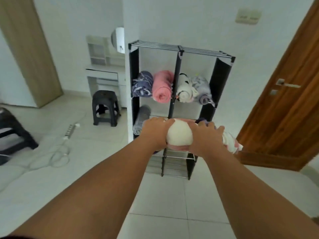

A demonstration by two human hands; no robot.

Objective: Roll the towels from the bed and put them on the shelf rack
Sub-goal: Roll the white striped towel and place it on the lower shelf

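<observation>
The person stands facing the shelf rack (pixel 221 78), which is set against the far white wall, with both arms stretched out toward it. The left hand (pixel 155 133) and the right hand (pixel 206 139) grip a white towel roll (pixel 179 136) between them, one hand on each side, fingers curled over its top. A pink layer shows along the underside of the roll. The roll is held in the air just in front of the rack's middle level, at its centre post.

On the upper level lie four rolled towels, side by side: a blue patterned towel (pixel 142 83) at the far left, a pink towel (pixel 163 87) beside it, then a white spotted towel (pixel 184 88) and a grey-lilac towel (pixel 201 88) in the right-hand compartment. A grey towel (pixel 142 118) lies in the left compartment one level lower. Just right of the right hand, a white and pink cloth (pixel 231 143) sticks out.

Left of the rack stand a black stool (pixel 105 107) and a white desk (pixel 105 75). A power strip (pixel 70 130) with its cable lies on the tiled floor. A wooden door (pixel 284 100) is on the right.
</observation>
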